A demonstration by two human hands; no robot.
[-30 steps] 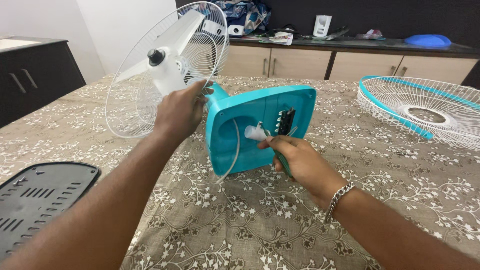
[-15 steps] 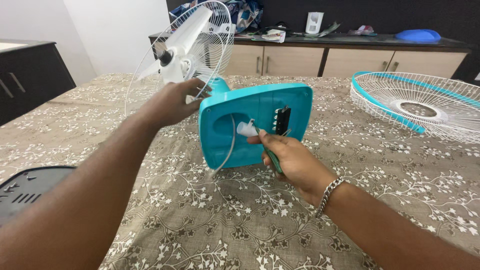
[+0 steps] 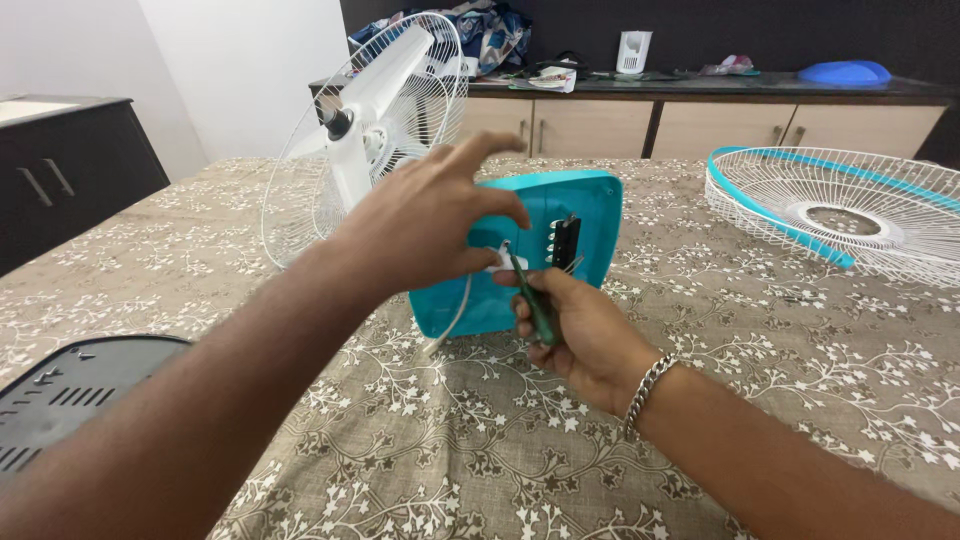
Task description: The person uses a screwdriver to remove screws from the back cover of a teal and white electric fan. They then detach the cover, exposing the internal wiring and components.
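A person works on a dismantled teal table fan lying tipped on a floral tablecloth [image 3: 480, 440], its open teal base [image 3: 590, 205] turned toward the camera. The left hand [image 3: 430, 225], which a second ago gripped the fan's neck behind the base, has let go and now hangs spread and empty in front of the base, fingers fanned just above a small white part [image 3: 497, 262] at the cavity. The right hand [image 3: 580, 325] stays closed around a green-handled screwdriver [image 3: 533, 300], its tip close to that white part and beside the black switch block [image 3: 564, 242]. With the neck released, the fan rests on its own, white rear guard [image 3: 330, 190] and blade tilted up behind. The black base cover [image 3: 70, 395] lies at the left edge; the front guard [image 3: 850, 215], white with a teal rim, sits well apart to the right.
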